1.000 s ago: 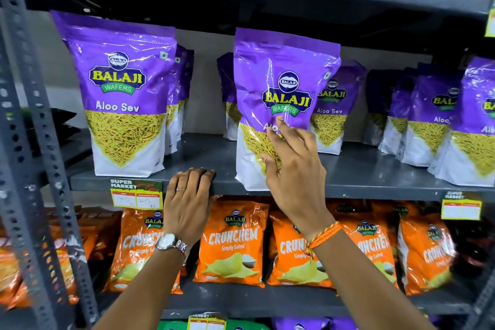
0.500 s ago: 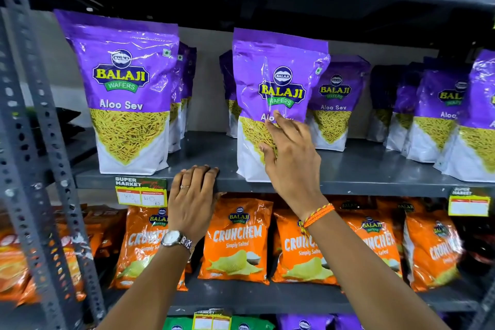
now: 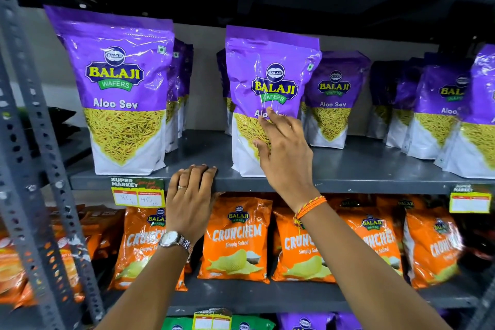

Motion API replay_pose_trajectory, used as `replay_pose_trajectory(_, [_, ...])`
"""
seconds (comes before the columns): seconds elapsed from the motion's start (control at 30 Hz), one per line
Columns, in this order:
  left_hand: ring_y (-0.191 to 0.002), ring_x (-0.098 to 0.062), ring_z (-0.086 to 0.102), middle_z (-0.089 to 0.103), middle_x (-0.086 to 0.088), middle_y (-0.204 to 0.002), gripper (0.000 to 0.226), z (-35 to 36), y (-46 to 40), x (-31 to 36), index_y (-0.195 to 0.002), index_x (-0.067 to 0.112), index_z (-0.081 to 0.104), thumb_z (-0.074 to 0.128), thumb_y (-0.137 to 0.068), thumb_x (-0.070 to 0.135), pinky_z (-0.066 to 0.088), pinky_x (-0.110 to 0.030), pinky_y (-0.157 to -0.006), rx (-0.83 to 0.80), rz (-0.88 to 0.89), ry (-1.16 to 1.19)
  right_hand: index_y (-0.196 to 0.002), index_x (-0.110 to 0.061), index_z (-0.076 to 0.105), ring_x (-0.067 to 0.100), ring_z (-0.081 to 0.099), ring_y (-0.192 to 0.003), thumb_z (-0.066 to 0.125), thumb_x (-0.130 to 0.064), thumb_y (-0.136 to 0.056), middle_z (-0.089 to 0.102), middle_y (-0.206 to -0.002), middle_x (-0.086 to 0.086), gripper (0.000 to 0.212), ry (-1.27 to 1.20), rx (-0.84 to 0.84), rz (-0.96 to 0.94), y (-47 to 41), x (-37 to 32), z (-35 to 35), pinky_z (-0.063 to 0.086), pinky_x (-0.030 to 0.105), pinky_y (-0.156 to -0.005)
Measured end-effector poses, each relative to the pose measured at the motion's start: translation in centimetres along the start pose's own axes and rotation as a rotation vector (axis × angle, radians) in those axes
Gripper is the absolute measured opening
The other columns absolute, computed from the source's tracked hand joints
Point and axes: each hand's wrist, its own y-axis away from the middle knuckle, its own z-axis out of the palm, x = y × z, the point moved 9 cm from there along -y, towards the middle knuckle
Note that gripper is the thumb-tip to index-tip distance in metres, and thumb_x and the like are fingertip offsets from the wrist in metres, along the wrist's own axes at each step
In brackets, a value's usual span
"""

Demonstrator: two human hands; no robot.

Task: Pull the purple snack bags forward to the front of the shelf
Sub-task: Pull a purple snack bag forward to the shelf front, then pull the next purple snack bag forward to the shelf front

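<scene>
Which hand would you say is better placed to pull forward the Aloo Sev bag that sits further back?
Probably the right hand: it is beside the set-back Aloo Sev bag, while the left hand rests on the shelf edge.

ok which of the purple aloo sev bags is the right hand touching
The middle purple Aloo Sev bag at the shelf's front edge; the right hand's fingers rest on its face. The others stand untouched.

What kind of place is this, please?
Most likely a supermarket aisle. Metal shelves hold rows of identical purple bags and orange bags, and a price tag printed "Super Market" hangs on the shelf edge.
</scene>
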Motion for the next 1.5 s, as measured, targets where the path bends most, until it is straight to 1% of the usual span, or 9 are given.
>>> replay_pose_trajectory(0.13, [-0.119,-0.033,0.051,0.061,-0.011,-0.129,0.047,0.0,0.0,0.0,-0.13,0.014,0.057,0.048,-0.091,0.039,0.031,-0.048,-0.109,-0.001,-0.005,-0.008,-0.128,-0.009,0.067,0.027,0.05,-0.124,0.076,-0.023,-0.089,0.062,-0.139,0.004,0.043,-0.005,-0.004,0.004,0.0,0.0,0.1,0.058,0.041,-0.092])
replay_pose_trajectory(0.33, [-0.12,-0.033,0.049,0.06,-0.012,-0.129,0.049,-0.1,0.0,0.1,-0.13,0.013,0.057,0.067,-0.087,0.034,0.03,-0.048,-0.11,-0.009,-0.009,-0.011,-0.129,-0.009,0.067,0.026,0.05,-0.124,0.077,-0.024,-0.089,0.062,-0.138,0.004,0.044,0.007,-0.013,0.009,0.0,-0.1,0.1,0.059,0.04,-0.089])
replay_pose_trajectory(0.8, [-0.12,-0.035,0.053,0.06,-0.013,-0.129,0.05,-0.6,0.0,0.3,-0.131,0.012,0.057,0.069,-0.087,0.033,0.03,-0.048,-0.111,-0.033,-0.027,-0.006,-0.129,-0.009,0.066,0.029,0.052,-0.123,0.075,-0.028,-0.09,0.062,-0.139,0.006,0.044,0.024,-0.031,-0.039,-0.1,-0.1,0.1,0.06,0.042,-0.085])
replay_pose_trajectory(0.93, [-0.123,-0.034,0.054,0.06,-0.011,-0.132,0.049,-1.2,0.1,0.2,-0.133,0.013,0.057,0.053,-0.095,0.043,0.029,-0.047,-0.115,-0.023,-0.053,0.042,-0.131,-0.012,0.065,0.028,0.051,-0.123,0.071,-0.027,-0.094,0.061,-0.141,0.005,0.04,-0.044,-0.004,-0.1,0.2,0.4,-0.9,0.056,0.04,-0.093])
replay_pose_trajectory(1.03, [-0.129,-0.033,0.052,0.058,-0.011,-0.14,0.055,-2.3,0.9,0.6,-0.138,0.011,0.055,0.052,-0.096,0.047,0.028,-0.047,-0.118,0.013,-0.109,0.136,-0.131,-0.011,0.065,0.029,0.051,-0.123,0.064,-0.022,-0.1,0.06,-0.143,0.005,0.033,-0.105,0.1,-0.105,0.3,2.7,-2.8,0.048,0.037,-0.101])
replay_pose_trajectory(1.17, [-0.14,-0.031,0.043,0.05,-0.01,-0.15,0.06,-3.6,1.5,4.2,-0.145,0.011,0.049,0.053,-0.095,0.044,0.023,-0.045,-0.122,0.06,-0.123,0.206,-0.133,-0.01,0.064,0.031,0.05,-0.127,0.059,-0.021,-0.102,0.054,-0.149,0.008,0.034,-0.126,0.183,0.012,-0.2,8.3,-4.5,0.032,0.029,-0.112])
replay_pose_trajectory(1.3, [-0.147,-0.027,0.037,0.048,-0.009,-0.154,0.063,-4.2,0.2,10.1,-0.147,0.011,0.049,0.056,-0.094,0.044,0.019,-0.044,-0.125,0.086,-0.028,0.219,-0.136,-0.012,0.061,0.03,0.046,-0.125,0.057,-0.022,-0.099,0.051,-0.151,0.008,0.038,-0.071,0.189,0.092,-1.2,14.1,-4.9,0.039,0.04,-0.11])
replay_pose_trajectory(1.43, [-0.148,-0.024,0.034,0.046,-0.007,-0.156,0.064,-3.8,-2.1,16.0,-0.149,0.011,0.047,0.054,-0.094,0.044,0.019,-0.042,-0.125,0.103,0.04,0.26,-0.141,-0.011,0.056,0.033,0.043,-0.126,0.057,-0.02,-0.095,0.046,-0.155,0.012,0.047,-0.004,0.135,0.14,-2.4,19.5,-4.1,0.038,0.041,-0.11])
replay_pose_trajectory(1.5, [-0.15,-0.024,0.032,0.041,-0.006,-0.16,0.067,-2.6,-3.3,18.6,-0.152,0.012,0.043,0.054,-0.095,0.045,0.019,-0.042,-0.126,0.062,0.062,0.259,-0.143,-0.01,0.053,0.035,0.042,-0.127,0.06,-0.019,-0.091,0.042,-0.157,0.013,0.053,0.038,0.086,0.153,-2.7,21.5,-3.2,0.04,0.043,-0.109])
